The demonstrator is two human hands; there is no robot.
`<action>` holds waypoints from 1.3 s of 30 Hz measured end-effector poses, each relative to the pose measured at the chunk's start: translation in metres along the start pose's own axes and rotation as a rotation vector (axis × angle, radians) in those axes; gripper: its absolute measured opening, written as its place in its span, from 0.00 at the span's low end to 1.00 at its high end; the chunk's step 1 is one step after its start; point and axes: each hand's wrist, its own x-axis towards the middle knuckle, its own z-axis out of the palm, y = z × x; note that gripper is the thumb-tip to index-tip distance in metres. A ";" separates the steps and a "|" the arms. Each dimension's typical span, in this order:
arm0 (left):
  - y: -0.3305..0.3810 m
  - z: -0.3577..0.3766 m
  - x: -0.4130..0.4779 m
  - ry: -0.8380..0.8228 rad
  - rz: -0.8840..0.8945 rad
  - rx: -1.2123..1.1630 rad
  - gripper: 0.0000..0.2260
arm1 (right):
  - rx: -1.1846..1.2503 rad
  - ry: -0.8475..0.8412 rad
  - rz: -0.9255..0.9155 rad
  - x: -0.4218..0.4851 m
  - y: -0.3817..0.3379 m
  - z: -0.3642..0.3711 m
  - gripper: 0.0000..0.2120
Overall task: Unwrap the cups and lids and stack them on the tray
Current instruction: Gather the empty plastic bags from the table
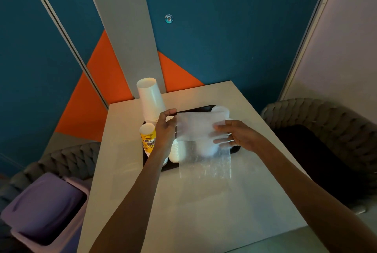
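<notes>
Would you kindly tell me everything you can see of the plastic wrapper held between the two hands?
The plastic wrapper is a thin see-through film, milky where doubled at the top, clear, glossy and finely creased below. It is held up over the black tray: the left hand pinches its upper left corner, the right hand pinches its right edge. Its lower end hangs towards the table.

Pale, glossy bench (204,201), viewed from above. A black tray (201,108) lies flat on its far half, beneath the left fingers (167,113) and right fingers (224,124), extending past them on both sides. Nearer than the fingers, a clear plastic wrap (204,163) hangs to the bench; contact cannot be told.
</notes>
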 end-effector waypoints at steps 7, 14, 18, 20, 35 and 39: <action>0.003 -0.006 -0.024 -0.300 -0.226 0.162 0.11 | -0.009 0.103 -0.068 0.007 0.003 -0.001 0.10; -0.002 -0.005 -0.032 -0.228 -0.160 0.087 0.01 | 0.030 0.028 -0.053 0.007 0.007 0.002 0.10; -0.005 -0.003 -0.033 -0.206 -0.134 0.063 0.02 | 0.095 -0.037 -0.025 0.006 0.014 -0.002 0.13; -0.005 -0.002 -0.032 -0.202 -0.132 0.051 0.02 | 0.100 -0.036 -0.034 0.006 0.016 -0.004 0.13; -0.021 -0.015 -0.026 -0.216 -0.340 -0.281 0.14 | 0.205 0.052 -0.025 0.011 0.019 -0.011 0.15; -0.028 -0.013 -0.027 -0.180 -0.245 -0.104 0.04 | 0.237 0.055 0.058 0.014 0.023 -0.008 0.17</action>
